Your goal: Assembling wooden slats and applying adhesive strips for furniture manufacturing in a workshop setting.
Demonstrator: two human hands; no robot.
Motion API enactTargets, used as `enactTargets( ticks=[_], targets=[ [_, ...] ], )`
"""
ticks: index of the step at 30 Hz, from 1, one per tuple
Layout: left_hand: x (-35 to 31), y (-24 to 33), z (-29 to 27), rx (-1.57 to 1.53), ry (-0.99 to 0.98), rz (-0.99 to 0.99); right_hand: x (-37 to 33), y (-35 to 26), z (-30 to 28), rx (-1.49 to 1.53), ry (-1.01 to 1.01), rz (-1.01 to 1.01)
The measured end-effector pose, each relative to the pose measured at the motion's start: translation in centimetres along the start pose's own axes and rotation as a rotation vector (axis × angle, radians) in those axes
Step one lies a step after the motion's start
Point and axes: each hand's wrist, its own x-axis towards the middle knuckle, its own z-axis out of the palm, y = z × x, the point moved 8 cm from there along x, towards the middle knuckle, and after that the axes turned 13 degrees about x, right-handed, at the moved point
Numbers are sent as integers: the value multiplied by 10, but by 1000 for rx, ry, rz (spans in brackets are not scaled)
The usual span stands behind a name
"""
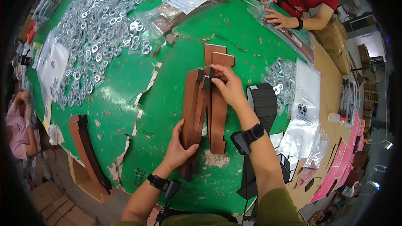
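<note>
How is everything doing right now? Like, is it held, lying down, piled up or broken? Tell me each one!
Left hand, curled around the held bars
Right hand, fingers at their black upper end
Held bars, side by side
Curved bar, lying apart
Big ring pile, spread out
Small ring pile, heaped
White bags, laid flat
Table, paint chipped

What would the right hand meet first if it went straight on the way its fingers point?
The right hand would likely meet the black end piece on the brown strips; it seems right at it, though exact contact is unclear.
</note>
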Motion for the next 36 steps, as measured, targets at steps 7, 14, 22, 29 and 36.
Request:
enactTargets(
  ticks=[7,14,22,29,36],
  targets=[
    [2,-7,0,32,12,47,1,0,2,2,1,-9],
    [2,2,2,53,-16,52,-3,-3,-1,-24,50,-24],
    [5,3,0,131,-1,93,-13,-21,4,-386,68,-167],
    [5,16,1,196,-11,91,-23,-37,14,-799,83,-378],
    [5,17,2,179,-8,88,-27,-38,19,-901,30,-364]
  ],
)
